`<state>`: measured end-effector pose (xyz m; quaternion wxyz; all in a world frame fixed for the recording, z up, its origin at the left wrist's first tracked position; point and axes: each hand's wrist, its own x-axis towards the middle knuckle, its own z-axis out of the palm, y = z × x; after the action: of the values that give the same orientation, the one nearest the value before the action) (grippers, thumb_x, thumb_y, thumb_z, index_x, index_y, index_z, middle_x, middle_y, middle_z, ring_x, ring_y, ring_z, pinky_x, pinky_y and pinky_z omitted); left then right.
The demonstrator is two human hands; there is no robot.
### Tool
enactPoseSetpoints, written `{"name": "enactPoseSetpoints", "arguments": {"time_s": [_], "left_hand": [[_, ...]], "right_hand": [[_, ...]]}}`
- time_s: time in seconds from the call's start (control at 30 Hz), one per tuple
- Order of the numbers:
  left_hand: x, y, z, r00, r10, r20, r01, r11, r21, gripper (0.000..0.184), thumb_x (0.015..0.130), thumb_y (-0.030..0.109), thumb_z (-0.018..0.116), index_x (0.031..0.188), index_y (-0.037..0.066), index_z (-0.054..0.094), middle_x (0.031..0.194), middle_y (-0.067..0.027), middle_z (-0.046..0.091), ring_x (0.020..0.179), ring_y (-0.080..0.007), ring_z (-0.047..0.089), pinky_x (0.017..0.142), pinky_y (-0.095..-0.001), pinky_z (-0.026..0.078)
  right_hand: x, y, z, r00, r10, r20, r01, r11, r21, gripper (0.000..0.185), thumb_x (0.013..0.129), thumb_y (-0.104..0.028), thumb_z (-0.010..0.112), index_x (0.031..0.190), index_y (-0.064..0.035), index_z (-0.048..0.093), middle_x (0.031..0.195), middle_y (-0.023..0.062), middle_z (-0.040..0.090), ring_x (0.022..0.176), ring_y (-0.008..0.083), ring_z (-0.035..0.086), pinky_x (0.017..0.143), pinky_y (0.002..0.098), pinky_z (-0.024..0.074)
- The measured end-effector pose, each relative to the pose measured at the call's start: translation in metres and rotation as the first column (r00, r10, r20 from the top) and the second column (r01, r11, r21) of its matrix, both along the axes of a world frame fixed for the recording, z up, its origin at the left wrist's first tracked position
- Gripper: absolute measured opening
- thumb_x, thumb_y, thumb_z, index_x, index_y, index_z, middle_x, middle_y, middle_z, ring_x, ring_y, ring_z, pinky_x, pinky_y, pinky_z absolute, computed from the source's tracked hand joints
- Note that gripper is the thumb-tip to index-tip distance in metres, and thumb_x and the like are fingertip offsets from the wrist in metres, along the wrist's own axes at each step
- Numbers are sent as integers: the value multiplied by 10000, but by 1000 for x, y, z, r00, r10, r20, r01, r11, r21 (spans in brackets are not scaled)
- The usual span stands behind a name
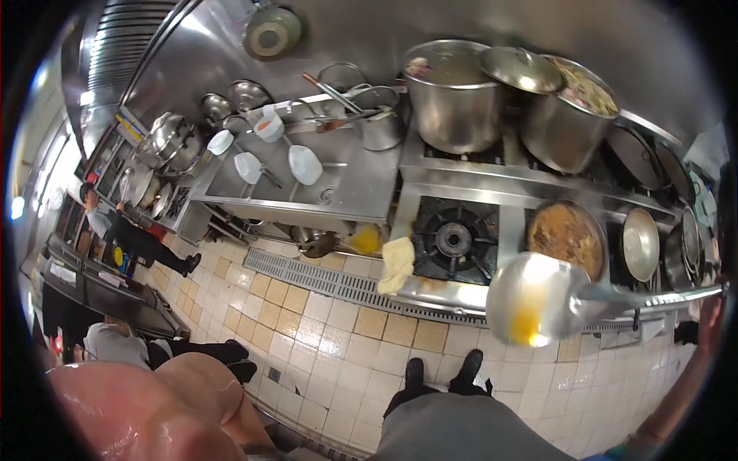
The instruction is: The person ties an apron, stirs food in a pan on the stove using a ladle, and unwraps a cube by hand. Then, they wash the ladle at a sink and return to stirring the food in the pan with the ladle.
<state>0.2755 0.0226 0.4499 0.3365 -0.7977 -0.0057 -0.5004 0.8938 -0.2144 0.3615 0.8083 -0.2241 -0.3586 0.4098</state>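
Observation:
A large metal ladle [538, 298] is raised close to the camera, with a yellow patch in its bowl. Its handle runs to the right edge, where my right hand [713, 315] is partly visible and closed on it. My left hand [146, 407] looms very near the lens at the lower left, wet and shiny; its fingers cannot be made out. Behind the ladle, a pan of brown food [567, 238] sits on the stove. A folded yellowish cloth [397, 265] lies over the stove's front edge, left of a bare burner [452, 240].
Two tall pots [459, 107] stand at the back, a lid [523, 69] between them. Left is a steel sink [338, 173] with white containers [305, 165]. Several pans [640, 244] are at the right. One person [131, 238] stands far left, another [115, 346] is at the lower left.

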Motion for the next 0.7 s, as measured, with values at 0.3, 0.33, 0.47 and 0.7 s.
{"name": "enactPoseSetpoints", "arguments": {"time_s": [0.3,0.33,0.47,0.7], "left_hand": [[-116,3,7,996,94,0,-94,995,33,275,896,-69,731,1171,-54,736,1109,-133,723,1112,-266,643,1025,-403,495],[-125,5,7,995,100,-2,-100,995,31,276,895,-69,732,1171,-54,736,1108,-132,722,1112,-267,642,1025,-403,495],[-155,14,0,993,116,9,-116,993,20,280,890,-68,735,1170,-52,737,1101,-129,722,1109,-269,641,1024,-405,494],[-182,28,-5,994,105,16,-105,994,0,287,883,-68,741,1169,-48,740,1090,-125,722,1105,-272,640,1022,-408,492]], "right_hand": [[-156,70,96,891,233,390,-167,967,-194,388,1135,-356,440,1200,7,559,1151,237,640,724,208,728,394,300,548],[-172,98,74,691,-511,510,400,859,319,390,1134,-360,444,1206,10,547,1158,233,636,678,203,712,395,295,538],[-216,115,82,701,-520,488,395,853,341,365,1129,-357,456,1182,-1,516,1120,220,616,577,190,654,393,286,522],[-252,86,141,873,218,437,-162,974,-161,315,1116,-328,482,1084,-15,482,1028,215,596,492,168,589,360,284,507]]}}
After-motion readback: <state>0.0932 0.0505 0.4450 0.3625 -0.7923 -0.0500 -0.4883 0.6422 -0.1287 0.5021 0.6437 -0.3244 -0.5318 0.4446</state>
